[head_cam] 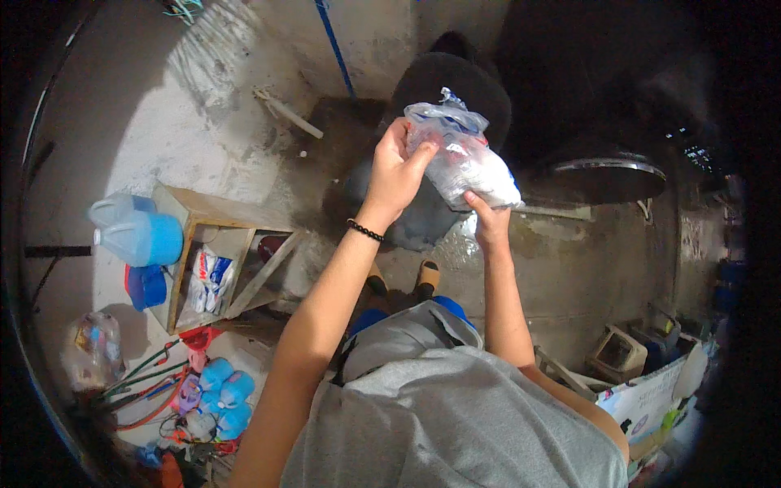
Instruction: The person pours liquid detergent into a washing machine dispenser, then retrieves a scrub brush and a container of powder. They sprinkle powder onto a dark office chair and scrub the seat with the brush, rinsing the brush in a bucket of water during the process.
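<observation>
Before me, I hold up a clear plastic bag filled with something white, probably a powder. My left hand grips its crumpled upper end, the thumb lying across the film. Lower down, my right hand supports the bottom edge with the thumb on the near side. Red and blue printing shows on the bag, and its top looks loosely gathered. Beyond it stands a dark rounded object, too shaded to name. Beneath the bag is a grey, shiny surface, partly hidden by my hands.
At left, a wooden shelf box on the wall holds a printed plastic packet. Jugs of blue liquid stand beside it. Hoses and blue bottles cluster below. A white pipe juts from the wall. Containers sit at lower right.
</observation>
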A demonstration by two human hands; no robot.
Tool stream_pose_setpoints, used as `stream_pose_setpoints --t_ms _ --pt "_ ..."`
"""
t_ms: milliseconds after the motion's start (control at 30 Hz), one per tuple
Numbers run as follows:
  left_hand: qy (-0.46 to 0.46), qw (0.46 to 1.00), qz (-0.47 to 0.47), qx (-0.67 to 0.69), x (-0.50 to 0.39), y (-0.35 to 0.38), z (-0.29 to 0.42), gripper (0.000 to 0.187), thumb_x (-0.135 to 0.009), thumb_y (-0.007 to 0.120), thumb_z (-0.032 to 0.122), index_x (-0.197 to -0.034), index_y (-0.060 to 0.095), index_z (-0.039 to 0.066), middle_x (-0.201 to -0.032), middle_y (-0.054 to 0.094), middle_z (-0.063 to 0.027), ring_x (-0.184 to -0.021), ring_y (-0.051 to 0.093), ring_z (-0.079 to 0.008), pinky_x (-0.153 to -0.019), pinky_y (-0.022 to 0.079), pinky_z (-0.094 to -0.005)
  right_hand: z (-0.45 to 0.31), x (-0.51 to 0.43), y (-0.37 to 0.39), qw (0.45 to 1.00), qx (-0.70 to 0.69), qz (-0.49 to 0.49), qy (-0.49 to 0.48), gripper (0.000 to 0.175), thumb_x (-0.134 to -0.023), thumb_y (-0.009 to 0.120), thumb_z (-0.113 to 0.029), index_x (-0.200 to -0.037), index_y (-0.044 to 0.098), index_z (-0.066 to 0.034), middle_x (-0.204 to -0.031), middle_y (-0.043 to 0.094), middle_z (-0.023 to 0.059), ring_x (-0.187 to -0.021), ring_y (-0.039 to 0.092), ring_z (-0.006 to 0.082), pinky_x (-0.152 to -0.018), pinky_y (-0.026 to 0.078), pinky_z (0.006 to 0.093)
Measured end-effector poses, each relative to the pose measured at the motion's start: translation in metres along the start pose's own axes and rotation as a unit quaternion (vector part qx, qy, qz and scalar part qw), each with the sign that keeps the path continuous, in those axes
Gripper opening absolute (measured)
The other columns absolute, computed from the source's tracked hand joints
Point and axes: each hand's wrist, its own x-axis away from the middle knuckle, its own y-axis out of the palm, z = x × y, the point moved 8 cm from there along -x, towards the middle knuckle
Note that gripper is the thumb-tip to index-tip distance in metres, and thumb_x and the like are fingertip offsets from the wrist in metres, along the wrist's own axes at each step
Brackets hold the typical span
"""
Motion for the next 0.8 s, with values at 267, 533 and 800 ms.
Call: stream_pose_setpoints --t_ms 267,533,800 --pt "-0.167 0.962 -0.004 0.216 0.02 0.015 -0.117 0.047 -0.097 0.069 0.016 -0.137 0.049 0.006 -0.132 0.06 -0.005 -0.121 0.058 -0.0169 -0.106 0.045 -0.0351 -0.006 -0.007 -0.036 0.99 0.134 0.035 0.0 0.049 -0.076 0.087 -0.013 -0.119 0.068 0.0016 -0.112 0.072 0.0077 -0.101 0.067 0.0179 -0.09 0.053 0.0334" --pt "-0.309 0.899 -0.048 0.308 0.057 0.046 -0.202 0.043 -0.101 0.063 0.026 -0.139 0.055 0.009 -0.136 0.06 -0.0045 -0.127 0.056 -0.0198 -0.11 0.042 -0.0403 -0.003 -0.012 -0.057 0.965 0.261 0.035 0.005 0.053 -0.07 0.092 -0.015 -0.114 0.066 -0.0001 -0.108 0.07 0.0073 -0.098 0.067 0.0182 -0.088 0.053 0.0335" --pt "-0.279 0.885 -0.031 0.371 0.046 0.054 -0.215 0.041 -0.104 0.056 0.025 -0.142 0.054 0.011 -0.139 0.058 -0.0042 -0.129 0.055 -0.0193 -0.111 0.041 -0.0406 -0.016 -0.015 -0.064 0.899 0.431 0.049 -0.064 0.053 -0.071 0.091 -0.014 -0.114 0.063 -0.0004 -0.107 0.071 0.007 -0.095 0.066 0.0159 -0.086 0.053 0.0309"
